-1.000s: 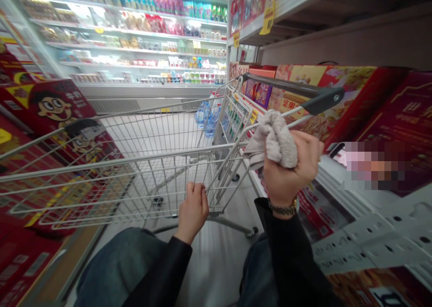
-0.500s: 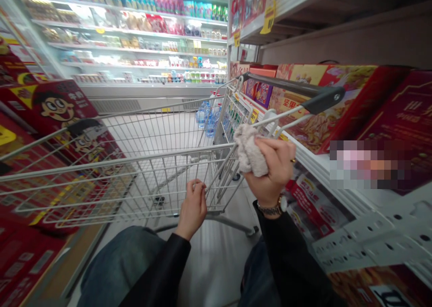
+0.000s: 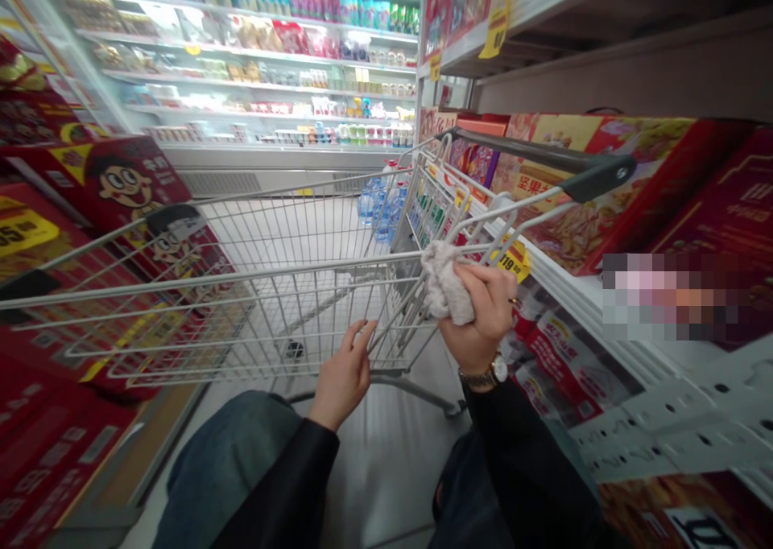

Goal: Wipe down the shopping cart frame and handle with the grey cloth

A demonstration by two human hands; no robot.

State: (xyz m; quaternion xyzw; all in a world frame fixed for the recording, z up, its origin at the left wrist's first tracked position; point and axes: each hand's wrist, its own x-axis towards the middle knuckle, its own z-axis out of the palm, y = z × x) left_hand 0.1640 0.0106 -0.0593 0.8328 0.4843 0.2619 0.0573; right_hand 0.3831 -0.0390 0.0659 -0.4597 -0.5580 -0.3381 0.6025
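Note:
In my right hand point(image 3: 480, 311) is a crumpled greyish-white cloth point(image 3: 445, 283), bunched between the fingers and thumb. It presses against the metal bars at the handle end of a wire shopping cart point(image 3: 241, 285), just under the top rail. My left hand point(image 3: 345, 376) is lower, beside the cart's side wires, its fingers loosely stretched and slightly apart with nothing seen in them. Whether its fingertips touch a wire is hard to tell. The cart's dark handle bar point(image 3: 531, 150) rises at the upper right, above my right hand.
Stacked red boxes point(image 3: 130, 175) stand close on the left. At right, shelving point(image 3: 664, 388) holds gift boxes point(image 3: 604, 187) and bagged goods point(image 3: 561, 364). Behind the cart are water bottles point(image 3: 382, 207) and a lit refrigerated display point(image 3: 254, 158). A cart wheel point(image 3: 294, 349) rests on the floor.
My right hand has moved the cloth slightly down along the bars. My left hand's fingers have loosened from their curl at a wire. The view has shifted a little.

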